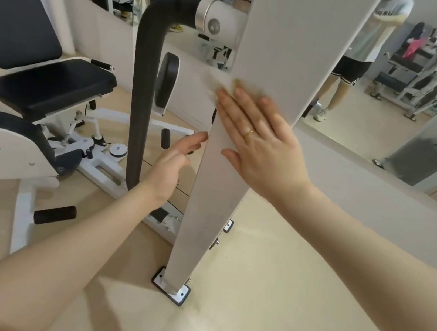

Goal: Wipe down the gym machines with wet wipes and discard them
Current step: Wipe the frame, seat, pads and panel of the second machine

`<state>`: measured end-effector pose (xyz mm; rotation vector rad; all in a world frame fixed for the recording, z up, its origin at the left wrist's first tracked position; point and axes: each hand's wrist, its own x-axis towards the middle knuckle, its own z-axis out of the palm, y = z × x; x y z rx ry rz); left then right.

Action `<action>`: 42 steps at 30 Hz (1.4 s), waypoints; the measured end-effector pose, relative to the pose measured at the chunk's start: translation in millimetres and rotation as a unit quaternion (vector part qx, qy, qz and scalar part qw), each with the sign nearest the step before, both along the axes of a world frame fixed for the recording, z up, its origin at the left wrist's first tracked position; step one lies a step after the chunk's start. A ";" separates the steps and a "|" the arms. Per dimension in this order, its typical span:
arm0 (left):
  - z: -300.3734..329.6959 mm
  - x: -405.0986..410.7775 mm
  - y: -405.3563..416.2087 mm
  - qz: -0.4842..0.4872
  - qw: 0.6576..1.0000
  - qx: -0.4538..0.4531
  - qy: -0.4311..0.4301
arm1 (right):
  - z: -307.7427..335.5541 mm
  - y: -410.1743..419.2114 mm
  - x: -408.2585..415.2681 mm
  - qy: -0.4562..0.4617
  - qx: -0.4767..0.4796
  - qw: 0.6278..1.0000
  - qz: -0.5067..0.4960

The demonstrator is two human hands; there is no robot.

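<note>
Wiping is in progress: right hand (258,140) presses flat, fingers straight, a wet wipe (225,82) (blurred) on the white upright (275,46), left hand (176,156) open, holding nothing; discarding remains.

A pale beige floor (262,299) fills the lower frame under soft, even light. A low cream wall panel (365,181) runs across the middle, topped by wall mirrors (393,86) in the upper right and upper centre. The mirrors reflect more of the room, with other equipment standing on the same floor.
</note>
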<state>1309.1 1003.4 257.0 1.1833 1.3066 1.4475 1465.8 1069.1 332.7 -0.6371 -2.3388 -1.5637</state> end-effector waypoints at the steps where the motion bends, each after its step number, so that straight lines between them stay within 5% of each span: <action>1: -6.0 0.9 -3.0 0.005 1.000 -0.014 0.002 | -18.0 0.4 0.0 -0.028 -0.008 1.000 0.000; 6: -41.3 8.0 -10.8 0.007 0.994 -0.111 -0.020 | -128.7 -8.3 10.7 -0.198 -0.100 0.975 -0.015; 11: -46.9 18.4 -15.8 -0.003 0.995 -0.101 0.002 | -187.2 -19.0 33.0 -0.320 -0.106 0.941 -0.039; 17: -42.8 21.1 -16.0 -0.006 0.995 -0.099 0.030 | -137.4 -9.6 38.6 -0.076 -0.111 0.991 -0.003; 20: -44.6 22.0 -13.8 0.014 0.991 -0.118 -0.068 | -118.6 -5.9 45.2 -0.006 -0.086 0.996 -0.003; 23: -48.8 19.0 -8.9 0.030 0.984 -0.127 -0.122 | -144.9 -6.9 37.9 -0.019 -0.088 0.996 -0.022; 30: -110.3 -14.5 -23.6 -0.055 0.976 -0.211 -0.023 | -238.9 -12.1 5.1 -0.068 -0.084 0.993 -0.048; 36: -170.1 -31.6 -33.6 -0.123 0.959 -0.251 0.045 | -333.1 -45.7 25.7 -0.249 -0.131 0.941 -0.187; 42: -198.1 -22.6 -25.9 -0.200 0.943 -0.198 0.176 | -293.4 -36.8 40.2 0.012 -0.092 0.989 -0.112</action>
